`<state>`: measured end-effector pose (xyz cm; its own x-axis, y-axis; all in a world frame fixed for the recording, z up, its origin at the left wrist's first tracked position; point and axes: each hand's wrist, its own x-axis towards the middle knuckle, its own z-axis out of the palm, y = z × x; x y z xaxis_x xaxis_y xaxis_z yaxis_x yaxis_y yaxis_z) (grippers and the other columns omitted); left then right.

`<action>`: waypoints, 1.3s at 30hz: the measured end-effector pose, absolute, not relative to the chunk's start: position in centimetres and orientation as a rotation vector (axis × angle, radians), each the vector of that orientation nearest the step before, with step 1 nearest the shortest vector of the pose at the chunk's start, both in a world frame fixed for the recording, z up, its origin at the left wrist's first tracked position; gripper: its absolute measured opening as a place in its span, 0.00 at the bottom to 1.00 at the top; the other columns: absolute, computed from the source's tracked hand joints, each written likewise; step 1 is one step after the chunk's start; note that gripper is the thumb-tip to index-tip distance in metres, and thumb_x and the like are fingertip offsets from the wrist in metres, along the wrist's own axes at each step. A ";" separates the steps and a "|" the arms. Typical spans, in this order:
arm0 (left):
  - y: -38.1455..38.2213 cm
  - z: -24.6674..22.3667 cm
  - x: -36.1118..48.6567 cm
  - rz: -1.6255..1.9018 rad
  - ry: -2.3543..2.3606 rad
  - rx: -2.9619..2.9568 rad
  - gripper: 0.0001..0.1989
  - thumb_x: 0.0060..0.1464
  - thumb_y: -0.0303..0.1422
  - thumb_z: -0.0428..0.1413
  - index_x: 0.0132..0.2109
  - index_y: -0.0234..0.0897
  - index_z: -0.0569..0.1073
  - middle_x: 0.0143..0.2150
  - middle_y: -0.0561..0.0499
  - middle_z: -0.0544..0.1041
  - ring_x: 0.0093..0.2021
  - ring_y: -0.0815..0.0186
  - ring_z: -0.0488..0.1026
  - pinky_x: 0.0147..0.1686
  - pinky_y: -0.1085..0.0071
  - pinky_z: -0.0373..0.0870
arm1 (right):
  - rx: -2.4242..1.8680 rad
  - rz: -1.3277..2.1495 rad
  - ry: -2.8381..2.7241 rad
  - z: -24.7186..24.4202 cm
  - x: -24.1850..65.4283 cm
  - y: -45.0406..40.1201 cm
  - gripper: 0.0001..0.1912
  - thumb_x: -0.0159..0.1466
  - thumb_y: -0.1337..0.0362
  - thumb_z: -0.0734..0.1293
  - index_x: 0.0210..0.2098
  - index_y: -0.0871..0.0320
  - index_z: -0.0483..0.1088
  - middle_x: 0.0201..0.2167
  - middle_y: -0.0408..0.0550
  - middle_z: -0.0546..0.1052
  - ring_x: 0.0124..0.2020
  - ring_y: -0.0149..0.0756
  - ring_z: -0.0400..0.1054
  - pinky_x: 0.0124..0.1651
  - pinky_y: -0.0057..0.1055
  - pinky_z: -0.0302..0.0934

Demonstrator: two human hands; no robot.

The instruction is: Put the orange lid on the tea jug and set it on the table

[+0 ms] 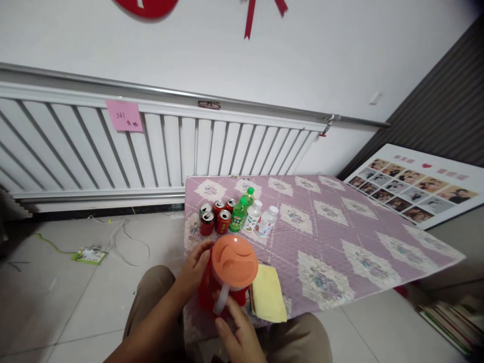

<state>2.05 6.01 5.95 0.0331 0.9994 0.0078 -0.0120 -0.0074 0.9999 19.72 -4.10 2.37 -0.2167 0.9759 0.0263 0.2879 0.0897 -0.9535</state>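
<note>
A plastic pitcher with an orange lid (pixel 234 261) and a pale translucent handle (pixel 222 298) is close in front of me at the table's near left corner. Something red (pixel 206 290) shows around and below its body; whether it is part of the pitcher I cannot tell. My left hand (pixel 197 264) is curled against the pitcher's left side, fingers partly hidden. Closed around the handle from below is my right hand (pixel 239 327). A yellow folded cloth or pad (pixel 269 293) lies just right of the pitcher.
Behind the pitcher stand several drink cans (pixel 223 222), green bottles (pixel 238 214) and white bottles (pixel 266 222). A quilted purple cover (pixel 295 252) spreads over the table. A white radiator (pixel 170 146) lines the wall; a photo board (pixel 416 186) leans at right. Cables (pixel 117 239) lie on the floor.
</note>
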 end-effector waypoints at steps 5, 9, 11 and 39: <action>8.1 7.4 3.2 1.106 1.064 1.306 0.24 0.58 0.43 0.53 0.58 0.37 0.73 0.62 0.44 0.74 0.62 0.55 0.70 0.64 0.57 0.63 | -1.296 1.294 -1.465 2.7 17.6 -3.8 0.27 0.70 0.44 0.56 0.57 0.54 0.69 0.49 0.55 0.79 0.49 0.41 0.73 0.55 0.36 0.65; 7.8 7.5 3.2 1.112 1.009 1.289 0.22 0.59 0.39 0.51 0.58 0.37 0.72 0.62 0.45 0.74 0.62 0.56 0.70 0.64 0.58 0.63 | -1.318 1.253 -1.441 2.1 17.7 -3.9 0.28 0.69 0.42 0.56 0.55 0.54 0.70 0.45 0.53 0.78 0.43 0.39 0.72 0.49 0.33 0.67; 7.2 7.2 3.4 1.132 0.991 1.271 0.22 0.59 0.38 0.51 0.58 0.37 0.71 0.63 0.45 0.73 0.62 0.56 0.69 0.64 0.58 0.63 | -1.335 1.231 -1.404 1.5 18.2 -4.0 0.27 0.69 0.42 0.56 0.53 0.54 0.71 0.40 0.50 0.78 0.40 0.38 0.72 0.46 0.32 0.67; 2.6 -5.8 1.4 1.167 1.535 1.066 0.30 0.61 0.43 0.51 0.66 0.34 0.60 0.70 0.34 0.60 0.70 0.49 0.60 0.68 0.49 0.56 | -1.216 1.012 -0.696 5.7 23.3 1.0 0.30 0.54 0.39 0.70 0.17 0.53 0.54 0.17 0.34 0.52 0.21 0.27 0.45 0.24 0.27 0.46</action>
<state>1.43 2.60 -5.83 -0.2184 0.9636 -0.1543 0.1091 0.1812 0.9774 23.29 0.96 5.65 0.4161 0.9059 -0.0786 -0.2506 0.0311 -0.9676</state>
